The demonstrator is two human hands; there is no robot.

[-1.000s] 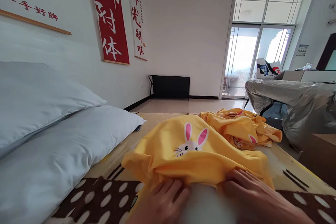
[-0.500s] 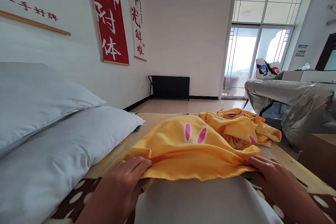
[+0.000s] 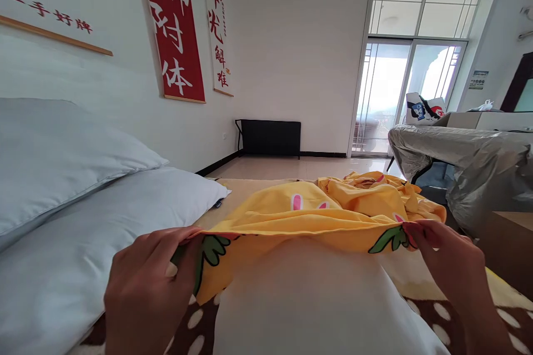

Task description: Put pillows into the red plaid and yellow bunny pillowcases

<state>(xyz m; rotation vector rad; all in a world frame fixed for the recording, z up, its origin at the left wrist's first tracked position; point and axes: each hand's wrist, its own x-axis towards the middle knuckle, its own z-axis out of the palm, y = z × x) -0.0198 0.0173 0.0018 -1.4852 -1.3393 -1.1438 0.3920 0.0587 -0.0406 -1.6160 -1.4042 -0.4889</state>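
Note:
A yellow pillowcase (image 3: 266, 219) with pink rabbit ears and green leaf prints is stretched between my two hands, its near edge lifted. My left hand (image 3: 152, 283) pinches one corner of that edge, fingers closed on the cloth. At the other corner, my right hand (image 3: 447, 266) grips the edge between thumb and fingers. Below and in front of the opening lies a white pillow (image 3: 308, 305); its far end is covered by the pillowcase, so how far it reaches inside is hidden.
Two more white pillows (image 3: 137, 211) are stacked at the left on the bed. Crumpled yellow printed cloth (image 3: 375, 199) lies beyond the pillowcase at right. A brown polka-dot blanket (image 3: 200, 324) shows beneath. A cardboard box (image 3: 510, 249) and plastic-covered furniture (image 3: 478, 155) stand at right.
Both hands have raised the near edge of the pillowcase and drawn it farther apart sideways. Green leaf prints now show on its underside, and more of the white pillow is exposed.

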